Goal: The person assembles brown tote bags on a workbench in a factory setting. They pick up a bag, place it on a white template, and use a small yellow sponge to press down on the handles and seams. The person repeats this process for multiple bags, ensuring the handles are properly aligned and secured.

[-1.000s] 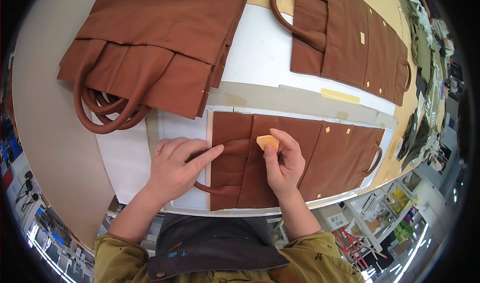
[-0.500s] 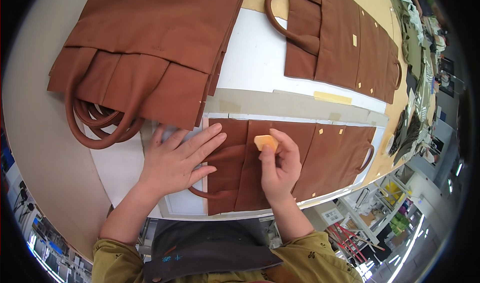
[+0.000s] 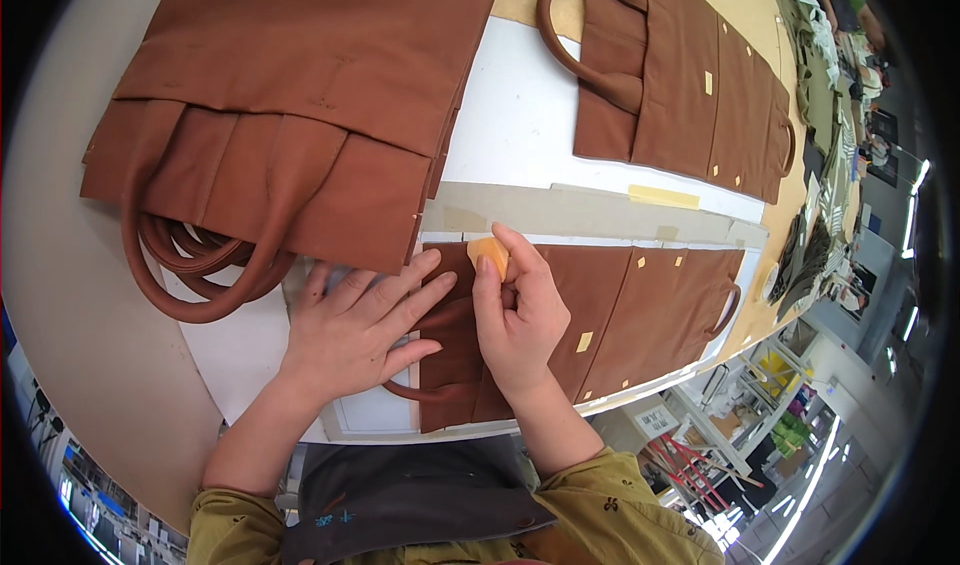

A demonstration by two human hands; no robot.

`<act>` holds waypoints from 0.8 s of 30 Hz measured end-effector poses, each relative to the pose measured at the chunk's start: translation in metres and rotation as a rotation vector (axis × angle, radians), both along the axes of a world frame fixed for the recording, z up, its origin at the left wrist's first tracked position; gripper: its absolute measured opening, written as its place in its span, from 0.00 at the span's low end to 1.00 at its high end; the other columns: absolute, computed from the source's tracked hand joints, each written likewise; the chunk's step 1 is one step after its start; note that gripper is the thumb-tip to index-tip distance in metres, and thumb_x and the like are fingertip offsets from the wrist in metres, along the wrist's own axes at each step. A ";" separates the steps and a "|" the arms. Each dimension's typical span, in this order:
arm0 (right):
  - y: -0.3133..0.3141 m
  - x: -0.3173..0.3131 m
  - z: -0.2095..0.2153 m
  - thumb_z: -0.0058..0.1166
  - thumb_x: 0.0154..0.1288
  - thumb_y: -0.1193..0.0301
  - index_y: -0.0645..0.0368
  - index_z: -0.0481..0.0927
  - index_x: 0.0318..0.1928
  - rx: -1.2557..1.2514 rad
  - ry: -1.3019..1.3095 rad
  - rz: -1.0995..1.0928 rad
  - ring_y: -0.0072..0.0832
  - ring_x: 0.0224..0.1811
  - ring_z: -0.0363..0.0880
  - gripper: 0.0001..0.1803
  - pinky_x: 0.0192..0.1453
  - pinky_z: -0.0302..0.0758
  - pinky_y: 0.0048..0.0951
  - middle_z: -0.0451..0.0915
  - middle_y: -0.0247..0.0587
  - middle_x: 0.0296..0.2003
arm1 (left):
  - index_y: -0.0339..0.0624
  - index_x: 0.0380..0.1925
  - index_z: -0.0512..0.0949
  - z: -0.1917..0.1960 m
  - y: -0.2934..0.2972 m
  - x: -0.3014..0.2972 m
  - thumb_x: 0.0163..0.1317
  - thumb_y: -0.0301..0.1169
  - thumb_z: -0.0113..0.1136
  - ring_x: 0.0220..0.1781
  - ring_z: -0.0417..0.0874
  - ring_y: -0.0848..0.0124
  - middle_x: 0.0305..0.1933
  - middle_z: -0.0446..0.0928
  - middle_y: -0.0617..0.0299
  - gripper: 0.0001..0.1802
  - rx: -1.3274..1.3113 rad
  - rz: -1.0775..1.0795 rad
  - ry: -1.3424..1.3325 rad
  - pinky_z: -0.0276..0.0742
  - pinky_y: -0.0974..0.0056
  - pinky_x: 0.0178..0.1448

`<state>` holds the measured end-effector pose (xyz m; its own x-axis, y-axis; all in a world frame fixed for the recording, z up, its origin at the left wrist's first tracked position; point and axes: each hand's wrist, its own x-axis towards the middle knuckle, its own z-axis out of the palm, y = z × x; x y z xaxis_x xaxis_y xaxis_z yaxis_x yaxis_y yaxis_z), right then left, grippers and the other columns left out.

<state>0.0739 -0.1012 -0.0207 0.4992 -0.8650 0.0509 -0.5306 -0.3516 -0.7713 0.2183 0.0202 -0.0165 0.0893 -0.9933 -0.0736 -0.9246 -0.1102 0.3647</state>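
A long brown leather bag piece (image 3: 600, 290) lies flat in front of me, with a rounded handle at each end and small yellow tabs stuck on it. My left hand (image 3: 345, 330) is spread palm down over its left end, the fingertips reaching the leather near a handle. Between thumb and fingers of my right hand (image 3: 525, 325) is a small faceted orange block (image 3: 487, 254), held by the piece's far left edge; whether it touches the leather I cannot tell. Part of the left handle is hidden under my left hand.
A stack of brown leather bag pieces (image 3: 310, 40) with looped handles fills the far left, overhanging near my left fingers. Another tabbed bag piece (image 3: 675, 75) lies at the far right on a white board (image 3: 510, 95). Dark scraps and cloth line the right table edge.
My right hand has moved left and slightly away from me with the orange block, uncovering a yellow tab on the leather. My left hand stays spread in nearly the same place.
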 end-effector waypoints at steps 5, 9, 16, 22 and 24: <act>0.000 0.002 -0.001 0.64 0.64 0.80 0.63 0.81 0.55 -0.024 0.002 0.006 0.24 0.27 0.78 0.18 0.30 0.76 0.23 0.85 0.40 0.38 | 0.69 0.65 0.76 0.001 0.000 0.000 0.56 0.61 0.61 0.68 0.68 0.74 0.74 0.66 0.80 0.36 0.004 0.000 -0.004 0.52 0.50 0.74; 0.000 0.004 0.000 0.64 0.64 0.80 0.63 0.81 0.55 -0.032 0.000 0.002 0.24 0.27 0.78 0.19 0.30 0.75 0.23 0.85 0.39 0.37 | 0.69 0.64 0.77 -0.001 0.002 -0.002 0.57 0.62 0.59 0.76 0.64 0.69 0.73 0.68 0.76 0.34 0.017 0.000 0.024 0.43 0.46 0.79; 0.001 0.005 -0.003 0.64 0.63 0.80 0.63 0.81 0.55 -0.036 0.009 0.003 0.25 0.27 0.77 0.19 0.30 0.75 0.24 0.85 0.39 0.37 | 0.69 0.66 0.75 0.002 -0.001 0.001 0.54 0.60 0.63 0.61 0.73 0.76 0.74 0.66 0.81 0.37 -0.007 0.002 0.006 0.60 0.52 0.69; 0.001 0.005 -0.004 0.65 0.63 0.80 0.63 0.82 0.54 -0.056 0.017 0.003 0.25 0.27 0.78 0.18 0.31 0.75 0.24 0.85 0.39 0.37 | 0.68 0.65 0.76 0.002 -0.002 0.001 0.53 0.60 0.64 0.60 0.74 0.77 0.73 0.67 0.81 0.37 -0.008 0.004 0.012 0.61 0.53 0.68; 0.002 0.006 -0.004 0.65 0.63 0.80 0.63 0.82 0.53 -0.052 0.014 -0.003 0.25 0.27 0.77 0.18 0.30 0.75 0.24 0.85 0.39 0.37 | 0.68 0.65 0.76 0.002 -0.002 0.001 0.53 0.60 0.64 0.60 0.74 0.77 0.73 0.67 0.81 0.37 -0.003 0.003 0.001 0.61 0.53 0.68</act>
<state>0.0796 -0.0996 -0.0249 0.4976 -0.8629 0.0884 -0.5425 -0.3891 -0.7445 0.2190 0.0184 -0.0145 0.0924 -0.9932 -0.0709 -0.9239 -0.1120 0.3659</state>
